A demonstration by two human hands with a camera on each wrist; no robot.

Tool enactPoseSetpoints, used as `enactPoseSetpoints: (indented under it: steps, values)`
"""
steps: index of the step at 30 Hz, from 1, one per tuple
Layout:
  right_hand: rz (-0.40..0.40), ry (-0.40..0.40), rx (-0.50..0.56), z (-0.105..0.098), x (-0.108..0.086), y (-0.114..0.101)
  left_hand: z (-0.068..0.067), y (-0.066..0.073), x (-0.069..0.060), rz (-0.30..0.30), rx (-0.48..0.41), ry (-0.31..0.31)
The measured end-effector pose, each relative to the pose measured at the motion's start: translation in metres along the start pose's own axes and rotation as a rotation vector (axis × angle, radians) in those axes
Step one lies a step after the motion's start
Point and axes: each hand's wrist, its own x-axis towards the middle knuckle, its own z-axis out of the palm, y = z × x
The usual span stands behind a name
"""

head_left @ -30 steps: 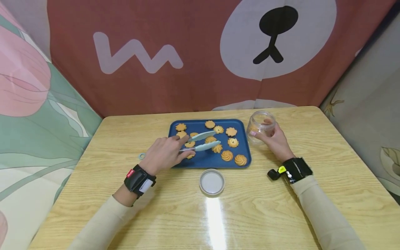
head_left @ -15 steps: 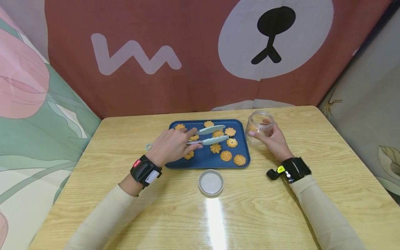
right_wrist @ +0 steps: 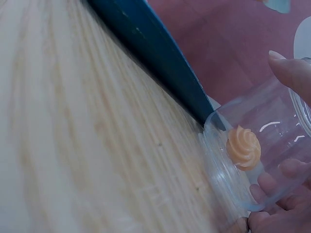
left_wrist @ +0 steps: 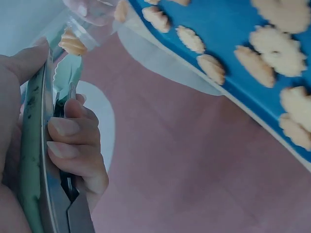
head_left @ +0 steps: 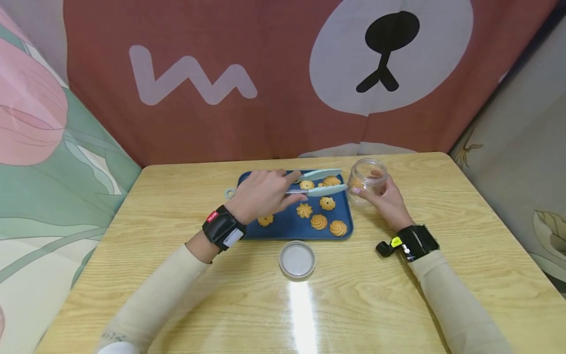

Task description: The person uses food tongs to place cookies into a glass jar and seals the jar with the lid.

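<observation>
My left hand (head_left: 267, 194) grips light-blue-tipped tongs (head_left: 326, 191) above the blue tray (head_left: 287, 228). Between the tong tips is a swirled cookie (left_wrist: 73, 42), raised off the tray in the left wrist view. The tips point right, toward a clear jar (head_left: 359, 197) just past the tray's right edge. My right hand (head_left: 391, 206) holds that jar round its side, fingers partly visible through the wall. Inside the jar, one swirled cookie (right_wrist: 244, 148) shows near the base. Several cookies (head_left: 319, 221) lie on the tray, some of them hidden under the left hand.
A round lid (head_left: 297, 260) lies on the wooden table (head_left: 353, 305) in front of the tray. Behind the table hangs a reddish-brown cloth (head_left: 199, 132) with a printed animal face. Patterned cloths flank both sides.
My left hand has moved right across the tray with the tongs, carrying a cookie between the tips toward the jar. The right hand and jar have stayed nearly still.
</observation>
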Motion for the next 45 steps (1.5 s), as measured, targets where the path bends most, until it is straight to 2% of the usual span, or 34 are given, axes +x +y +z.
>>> enactPoseSetpoints:
  steps: [11, 16, 21, 26, 35, 45]
  values:
    - [-0.005, -0.007, 0.003, 0.002, 0.0, -0.003, -0.007, 0.007, 0.019, 0.05, 0.006, 0.018]
    - [0.0, -0.009, -0.002, 0.002, 0.002, -0.002, -0.008, 0.008, 0.031, 0.034, -0.009, 0.006]
    - [-0.008, -0.019, -0.007, 0.003, 0.002, -0.003, -0.008, 0.009, 0.044, 0.004, -0.064, -0.012]
    - [-0.029, -0.01, -0.011, 0.002, 0.002, -0.004, -0.006, 0.012, 0.058, 0.008, -0.098, -0.008]
    - [-0.032, -0.005, 0.002, 0.002, -0.001, 0.001, 0.002, 0.02, 0.083, -0.01, -0.125, -0.049]
    - [-0.033, -0.013, 0.019, -0.001, -0.001, 0.001, 0.012, 0.024, 0.099, -0.023, -0.127, -0.111]
